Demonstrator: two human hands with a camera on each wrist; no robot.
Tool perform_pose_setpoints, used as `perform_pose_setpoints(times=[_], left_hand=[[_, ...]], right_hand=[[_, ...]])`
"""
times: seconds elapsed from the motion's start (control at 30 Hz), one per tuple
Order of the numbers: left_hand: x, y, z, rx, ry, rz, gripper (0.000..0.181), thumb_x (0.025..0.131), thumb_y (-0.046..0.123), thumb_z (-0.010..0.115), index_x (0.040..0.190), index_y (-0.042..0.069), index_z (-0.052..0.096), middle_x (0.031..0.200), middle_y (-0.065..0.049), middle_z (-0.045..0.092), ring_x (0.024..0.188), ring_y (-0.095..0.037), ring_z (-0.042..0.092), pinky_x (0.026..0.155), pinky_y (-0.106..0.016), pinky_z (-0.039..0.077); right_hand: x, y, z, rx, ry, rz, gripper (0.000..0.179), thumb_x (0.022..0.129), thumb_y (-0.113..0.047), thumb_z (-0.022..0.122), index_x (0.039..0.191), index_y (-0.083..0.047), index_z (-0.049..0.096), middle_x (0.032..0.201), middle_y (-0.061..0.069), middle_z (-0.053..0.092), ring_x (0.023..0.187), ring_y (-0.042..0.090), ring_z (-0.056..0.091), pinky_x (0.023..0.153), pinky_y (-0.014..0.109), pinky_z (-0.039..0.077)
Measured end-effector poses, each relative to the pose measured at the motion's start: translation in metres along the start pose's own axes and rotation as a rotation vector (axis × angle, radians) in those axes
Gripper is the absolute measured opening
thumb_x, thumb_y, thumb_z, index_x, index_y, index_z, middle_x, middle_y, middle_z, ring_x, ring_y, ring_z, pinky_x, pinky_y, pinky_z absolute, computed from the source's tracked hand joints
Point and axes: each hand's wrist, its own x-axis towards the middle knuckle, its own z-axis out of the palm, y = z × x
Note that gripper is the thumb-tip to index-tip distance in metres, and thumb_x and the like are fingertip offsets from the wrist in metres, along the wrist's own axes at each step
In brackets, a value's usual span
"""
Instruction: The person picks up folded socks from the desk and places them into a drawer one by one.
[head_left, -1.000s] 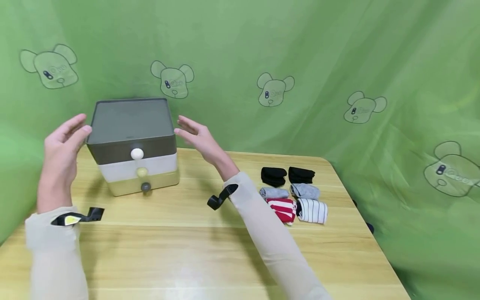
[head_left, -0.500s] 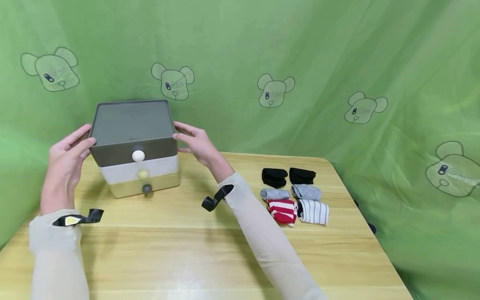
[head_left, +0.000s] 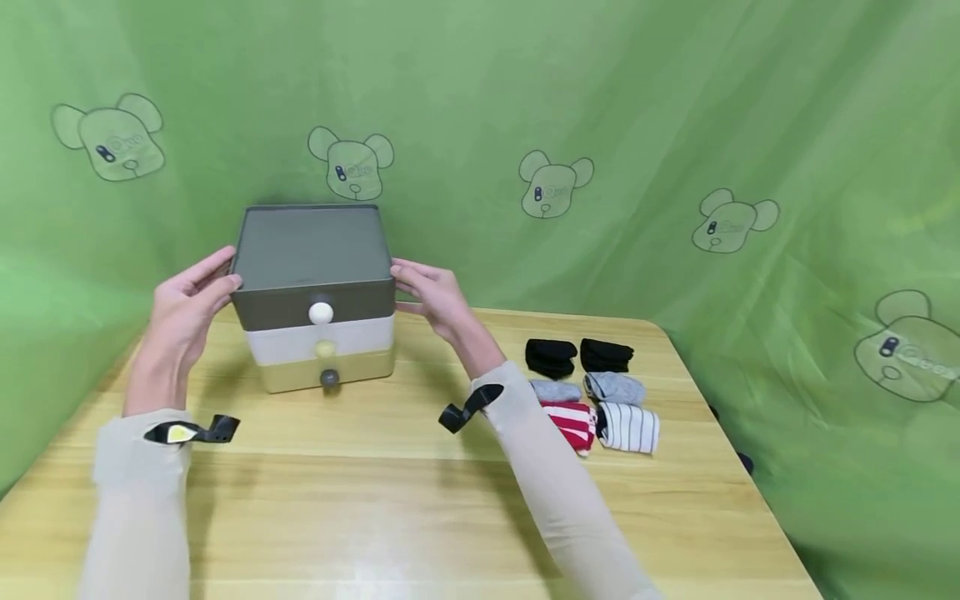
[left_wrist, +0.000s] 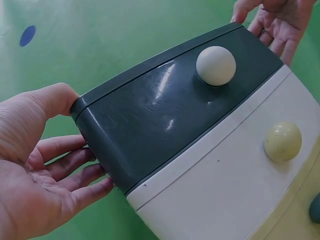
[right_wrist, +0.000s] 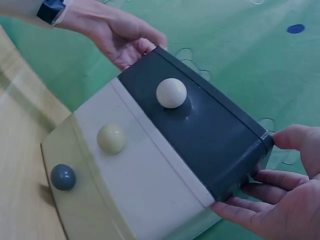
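A stack of small drawers (head_left: 311,250) stands at the back left of the table, dark grey on top, white in the middle and cream below. Each drawer front has a round knob: white (left_wrist: 216,65), cream (right_wrist: 111,139) and grey (head_left: 329,377). My left hand (head_left: 180,317) presses the left side of the top tier, its thumb at the front corner and its fingers stretched along the wall. On the opposite side, my right hand (head_left: 442,304) presses the same tier in a like way, as the right wrist view shows. All the drawers are shut.
Rolled or folded socks lie at the right of the wooden table (head_left: 360,500): two black (head_left: 606,355), two grey (head_left: 615,387), one red-and-white (head_left: 573,423) and one striped white (head_left: 630,427). A green curtain (head_left: 480,83) hangs close behind the drawers.
Both hands have closed in on the sides of the drawer stack from slightly apart. The stack has since shifted to the right between them and turned a little. The socks stay put.
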Motion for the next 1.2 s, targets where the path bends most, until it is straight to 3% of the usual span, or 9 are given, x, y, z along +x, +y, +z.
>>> perform_pose_setpoints(times=[0.13, 0.37, 0.63, 0.8, 1.2], left_hand=[[0.004, -0.009, 0.02, 0.032, -0.027, -0.007, 0.056, 0.092, -0.001, 0.072, 0.145, 0.009, 0.054, 0.161, -0.012, 0.038, 0.116, 0.0, 0.062, 0.094, -0.009, 0.053], [0.01, -0.024, 0.057, 0.149, -0.069, -0.061, 0.065, 0.094, 0.005, 0.071, 0.152, 0.005, 0.042, 0.164, -0.01, 0.034, 0.148, -0.014, 0.041, 0.099, -0.008, 0.049], [0.014, -0.039, 0.09, 0.157, -0.117, -0.063, 0.062, 0.096, 0.006, 0.068, 0.153, 0.004, 0.042, 0.164, -0.013, 0.035, 0.15, -0.02, 0.039, 0.108, -0.014, 0.047], [0.019, -0.047, 0.1, 0.173, -0.132, -0.045, 0.06, 0.097, 0.007, 0.067, 0.152, 0.005, 0.044, 0.164, -0.015, 0.036, 0.148, -0.021, 0.042, 0.101, -0.01, 0.05], [0.024, -0.055, 0.103, 0.162, -0.167, -0.02, 0.06, 0.098, 0.013, 0.068, 0.153, 0.005, 0.044, 0.164, -0.018, 0.035, 0.129, -0.012, 0.053, 0.098, -0.01, 0.051]], right_hand=[[-0.011, -0.007, -0.021, -0.008, 0.033, -0.007, 0.044, 0.098, -0.009, 0.066, 0.141, -0.001, 0.058, 0.144, 0.019, 0.06, 0.136, 0.036, 0.055, 0.105, 0.051, 0.055], [-0.033, -0.016, -0.058, -0.026, 0.1, -0.016, 0.046, 0.097, -0.006, 0.064, 0.141, 0.003, 0.056, 0.147, 0.02, 0.057, 0.137, 0.037, 0.054, 0.105, 0.05, 0.055], [-0.052, -0.02, -0.086, -0.059, 0.176, -0.045, 0.048, 0.096, -0.007, 0.063, 0.142, 0.004, 0.055, 0.148, 0.021, 0.056, 0.135, 0.035, 0.057, 0.1, 0.045, 0.059], [-0.057, -0.021, -0.096, -0.079, 0.201, -0.051, 0.048, 0.096, -0.009, 0.061, 0.143, 0.001, 0.055, 0.149, 0.019, 0.056, 0.134, 0.033, 0.058, 0.097, 0.041, 0.06], [-0.057, -0.024, -0.103, -0.096, 0.214, -0.071, 0.047, 0.095, -0.007, 0.061, 0.14, 0.005, 0.056, 0.151, 0.015, 0.055, 0.134, 0.035, 0.057, 0.095, 0.041, 0.061]])
